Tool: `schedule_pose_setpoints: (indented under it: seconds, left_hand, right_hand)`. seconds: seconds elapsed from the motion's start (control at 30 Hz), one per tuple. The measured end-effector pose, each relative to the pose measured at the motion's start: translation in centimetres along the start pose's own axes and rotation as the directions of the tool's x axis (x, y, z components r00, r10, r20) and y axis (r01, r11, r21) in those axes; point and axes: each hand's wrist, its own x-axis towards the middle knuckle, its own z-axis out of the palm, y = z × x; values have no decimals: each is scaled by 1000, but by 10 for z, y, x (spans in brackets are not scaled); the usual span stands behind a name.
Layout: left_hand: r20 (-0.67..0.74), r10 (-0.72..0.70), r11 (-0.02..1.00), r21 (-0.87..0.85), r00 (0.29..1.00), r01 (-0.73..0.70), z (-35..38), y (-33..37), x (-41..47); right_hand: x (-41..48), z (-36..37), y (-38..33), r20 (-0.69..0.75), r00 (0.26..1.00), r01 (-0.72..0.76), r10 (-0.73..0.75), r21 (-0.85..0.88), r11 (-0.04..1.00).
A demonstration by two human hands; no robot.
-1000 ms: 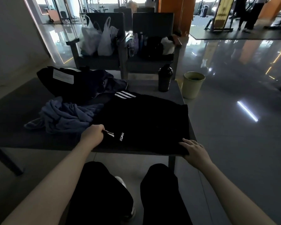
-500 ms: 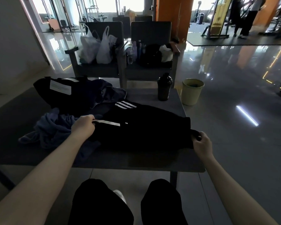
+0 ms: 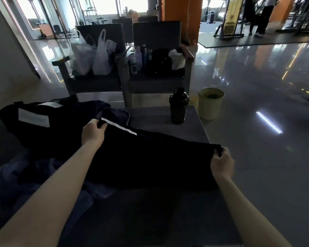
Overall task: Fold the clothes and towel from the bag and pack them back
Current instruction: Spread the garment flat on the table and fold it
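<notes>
Both hands, left hand and right hand, are pinching the black garment above the desk, likely mid-fold, needing its held edge laid across evenly next.

No writing is legible; the white rectangular label on the black fabric bag shows only blurred lines.

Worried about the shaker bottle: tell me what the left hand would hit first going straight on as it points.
Most likely the dark blue garment lying just beyond the left hand, which pinches the black garment. The shaker bottle stands well right of that line, though depth is unclear.
</notes>
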Motion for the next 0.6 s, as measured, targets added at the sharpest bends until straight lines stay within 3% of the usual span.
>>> schedule_pose_setpoints:
  seconds: [0.13, 0.3, 0.4, 0.47, 0.6]
  left_hand:
    - [11, -45, 998, -38, 999, 45, 41, 6, 37]
    - [143, 15, 996, -85, 990, -3, 90, 0, 57]
    - [363, 59, 997, -62, 930, -39, 115, -16, 53]
    - [475, 63, 995, 43, 878, -95, 126, -30, 44]
    - [402, 109, 958, 200, 909, -204, 125, -36, 19]
  right_hand:
    - [17, 22, 10, -8, 998, 58, -61, -219, 974]
    - [19, 42, 19, -10, 960, 236, -278, -502, 832]
    - [22, 44, 18, -8, 950, 259, -313, -539, 802]
    - [26, 45, 21, -7, 941, 282, -339, -535, 796]
    - [27, 44, 24, 24, 950, 275, -312, -542, 794]
